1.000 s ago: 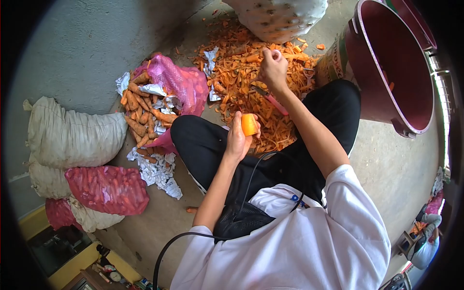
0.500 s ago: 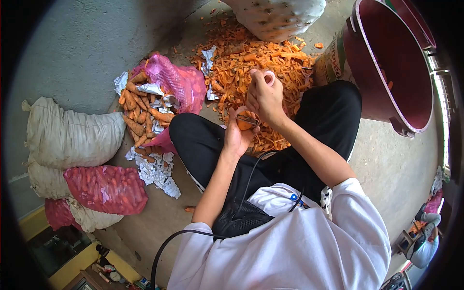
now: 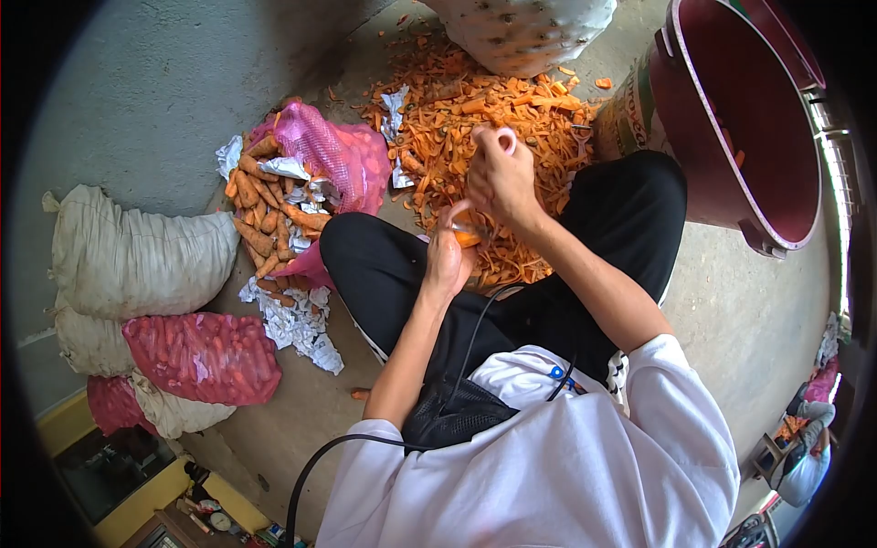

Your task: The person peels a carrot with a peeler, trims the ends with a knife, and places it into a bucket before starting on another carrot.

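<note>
My left hand [image 3: 447,253] is closed around an orange carrot [image 3: 468,239], of which only a short part shows between the fingers. My right hand [image 3: 504,183] grips a peeler by its pale pink handle [image 3: 507,140], whose looped end sticks out past the fist. The peeler's blade end lies at the carrot, slightly blurred. Below both hands spreads a heap of orange carrot peelings [image 3: 466,114] on the floor between my legs. Another peeler [image 3: 582,140] rests on the right side of that heap.
Unpeeled carrots [image 3: 260,205] spill from a pink mesh sack [image 3: 338,151] at left, among crumpled paper [image 3: 297,324]. White sacks [image 3: 137,251] and a full red mesh sack [image 3: 201,359] stand farther left. A large maroon tub [image 3: 703,119] is at right. A seated person [image 3: 804,466] is far right.
My left hand has turned, so less of the carrot shows and its thumb is raised. The right hand has barely shifted, still with the peeler at the carrot.
</note>
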